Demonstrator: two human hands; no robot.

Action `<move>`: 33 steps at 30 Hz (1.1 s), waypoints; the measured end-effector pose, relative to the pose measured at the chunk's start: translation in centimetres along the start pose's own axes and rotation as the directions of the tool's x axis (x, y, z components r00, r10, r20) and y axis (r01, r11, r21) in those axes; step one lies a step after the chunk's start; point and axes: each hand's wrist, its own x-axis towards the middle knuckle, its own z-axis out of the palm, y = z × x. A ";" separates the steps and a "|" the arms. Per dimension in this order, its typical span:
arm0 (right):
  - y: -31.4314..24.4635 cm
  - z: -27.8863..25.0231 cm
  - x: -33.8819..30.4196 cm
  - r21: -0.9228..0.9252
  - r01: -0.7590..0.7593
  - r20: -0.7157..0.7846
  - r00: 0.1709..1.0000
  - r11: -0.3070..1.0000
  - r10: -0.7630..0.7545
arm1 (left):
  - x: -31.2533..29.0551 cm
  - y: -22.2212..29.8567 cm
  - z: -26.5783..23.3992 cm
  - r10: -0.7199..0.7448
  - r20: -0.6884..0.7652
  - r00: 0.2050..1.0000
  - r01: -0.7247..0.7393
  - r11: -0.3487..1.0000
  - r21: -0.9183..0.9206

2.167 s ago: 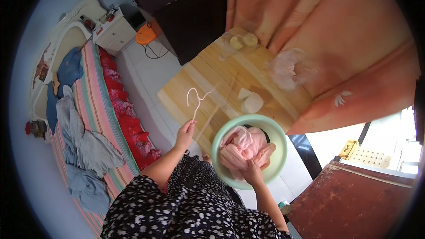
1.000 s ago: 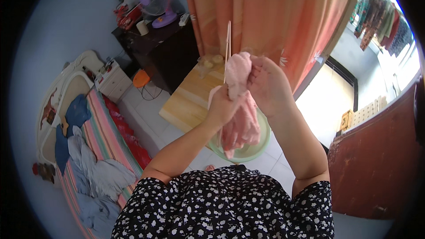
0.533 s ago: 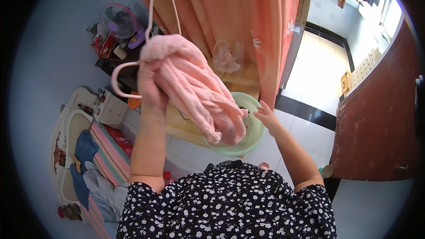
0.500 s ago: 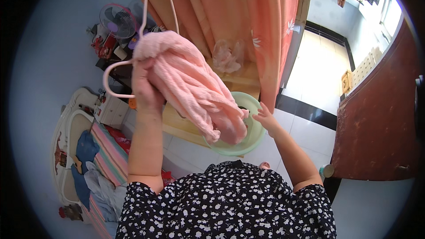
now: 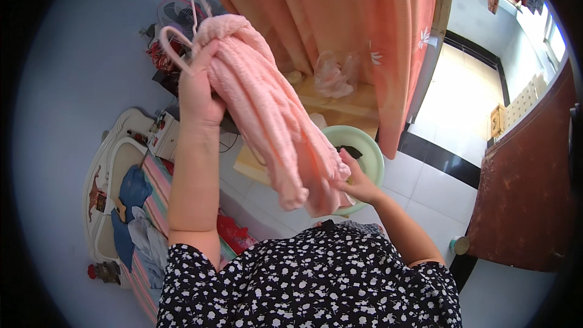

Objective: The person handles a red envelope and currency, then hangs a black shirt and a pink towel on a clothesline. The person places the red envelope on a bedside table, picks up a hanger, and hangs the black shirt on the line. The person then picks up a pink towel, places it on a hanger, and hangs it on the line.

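A pink fleecy garment (image 5: 267,109) hangs bunched in long folds from a pale pink hanger (image 5: 172,44). My left hand (image 5: 200,97) is closed around the garment's upper part near the hanger, whose hook and one looped end stick out beyond it. At the lower right end of the cloth, my right hand (image 5: 358,183) has its fingers on the hem, with the thumb raised on the far side. Below that hand and partly hidden by the garment stands a pale green basin (image 5: 371,146) with something dark in it.
An orange curtain (image 5: 340,12) hangs ahead, with a clear plastic bag (image 5: 336,76) on a wooden surface before it. A fan (image 5: 176,12) stands at the far left, above a bed with a striped sheet (image 5: 159,191). On the right is a reddish-brown wooden cabinet (image 5: 528,182).
My right hand has come in from beside the basin to the garment's lower hem. My left hand has tipped the hanger, and the garment now hangs longer and straighter.
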 end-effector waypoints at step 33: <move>12.5 -0.3 -1.5 0.633 -0.718 0.241 0.538 0.289 0.808 | -0.8 1.1 -1.4 -0.130 0.095 0.987 0.142 0.982 -0.125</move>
